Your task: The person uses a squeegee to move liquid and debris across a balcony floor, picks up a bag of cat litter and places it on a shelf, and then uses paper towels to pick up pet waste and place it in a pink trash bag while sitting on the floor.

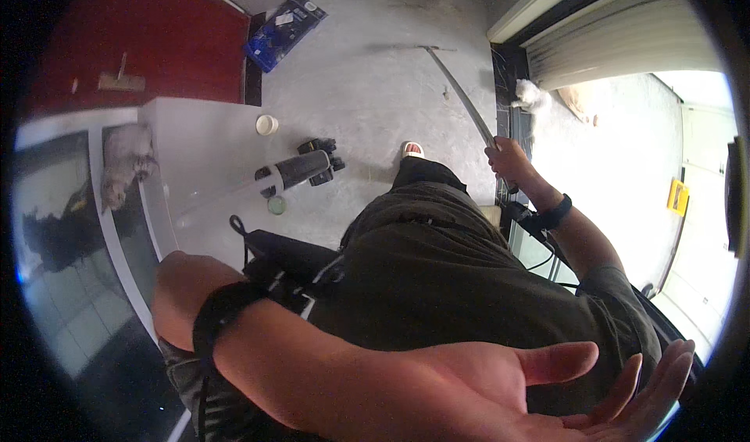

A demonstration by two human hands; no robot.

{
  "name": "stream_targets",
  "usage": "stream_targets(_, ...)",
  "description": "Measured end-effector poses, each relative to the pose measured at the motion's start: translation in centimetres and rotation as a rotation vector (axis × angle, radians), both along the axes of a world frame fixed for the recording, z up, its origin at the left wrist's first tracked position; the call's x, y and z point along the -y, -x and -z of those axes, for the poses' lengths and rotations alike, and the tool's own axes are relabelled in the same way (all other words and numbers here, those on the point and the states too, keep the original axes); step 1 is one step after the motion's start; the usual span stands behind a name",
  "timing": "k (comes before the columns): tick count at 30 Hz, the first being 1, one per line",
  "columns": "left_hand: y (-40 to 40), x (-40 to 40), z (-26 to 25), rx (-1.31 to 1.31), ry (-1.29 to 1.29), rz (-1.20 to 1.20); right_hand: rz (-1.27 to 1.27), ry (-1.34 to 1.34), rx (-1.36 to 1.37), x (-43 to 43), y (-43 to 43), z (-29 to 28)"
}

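My right hand is closed around the upper end of a long grey pole. The pole slants forward and away over the grey floor, and its narrow crosswise head rests at the far end; its exact kind is hard to tell. My left hand spreads large across the bottom of the view, in front of my dark shirt. It is palm up with its fingers apart and holds nothing. Both forearms wear black straps. A white sandal shows on one foot.
A dark cylindrical device stands left of my foot, near a white bowl and a green round dish. Farther off lies a blue-black bag. One white cat is at the right doorway; another cat is at the left.
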State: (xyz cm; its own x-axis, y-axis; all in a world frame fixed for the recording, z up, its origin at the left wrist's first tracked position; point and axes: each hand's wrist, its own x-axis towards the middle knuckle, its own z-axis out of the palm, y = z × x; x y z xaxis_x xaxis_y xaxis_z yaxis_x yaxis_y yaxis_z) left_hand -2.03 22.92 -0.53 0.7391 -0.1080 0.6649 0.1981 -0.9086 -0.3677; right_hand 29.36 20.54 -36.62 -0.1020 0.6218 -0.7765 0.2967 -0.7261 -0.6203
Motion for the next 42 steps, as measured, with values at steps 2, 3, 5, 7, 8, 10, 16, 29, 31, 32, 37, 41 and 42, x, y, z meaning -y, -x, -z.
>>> stream_targets(2, -0.6, -2.4, -1.1, -0.068, 0.019, -0.041, -0.181, -0.132, 0.032, -1.8, -0.4, 3.0)
stream_targets(3, -0.6, -3.6, -1.3, -0.086, 0.032, -0.057, -0.195, -0.119, 0.047, -3.0, 0.1, 2.6)
stream_targets(5, -1.0, -6.5, -0.9, -0.127, 0.062, -0.046, 0.1, 0.229, 0.019, -6.4, 4.3, -4.5)
stream_targets(7, -1.5, -9.8, -0.6, -0.121, 0.086, 0.008, 0.125, 0.113, 0.129, -5.3, 2.4, -2.5)
stream_targets(8, -1.7, -11.5, -0.6, -0.125, 0.101, 0.031, 0.164, 0.098, 0.176, -4.9, 2.0, -1.7)
stream_targets(10, -1.9, -14.9, -0.8, -0.159, 0.1, 0.056, 0.184, 0.063, 0.182, -6.1, 2.2, -2.5)
stream_targets(16, -1.1, -26.9, -2.9, -0.236, 0.081, 0.285, 0.273, 0.162, 0.355, -6.8, 3.7, -5.3)
stream_targets(29, -6.8, -46.0, -3.8, -0.019, -0.213, 0.502, 0.278, -0.028, 0.464, -19.1, 1.9, -11.5)
stream_targets(31, -5.3, -49.5, 2.7, -0.166, 0.083, 0.456, 0.293, -0.029, 0.531, -19.5, 2.5, -9.0)
stream_targets(32, -5.6, -51.6, 4.0, -0.309, 0.285, 0.412, 0.271, -0.15, 0.552, -21.5, 0.7, -6.7)
stream_targets(37, -7.7, -58.4, 20.6, -0.666, 0.82, 0.058, 0.232, -0.071, 0.423, -30.6, -6.3, -3.0)
stream_targets(41, -7.9, -59.1, 34.5, -0.875, 1.068, -0.139, 0.249, -0.074, 0.428, -32.3, -7.2, 5.4)
stream_targets(42, -9.4, -59.4, 38.6, -0.929, 1.149, -0.169, 0.295, -0.149, 0.4, -31.0, -7.4, 9.2)
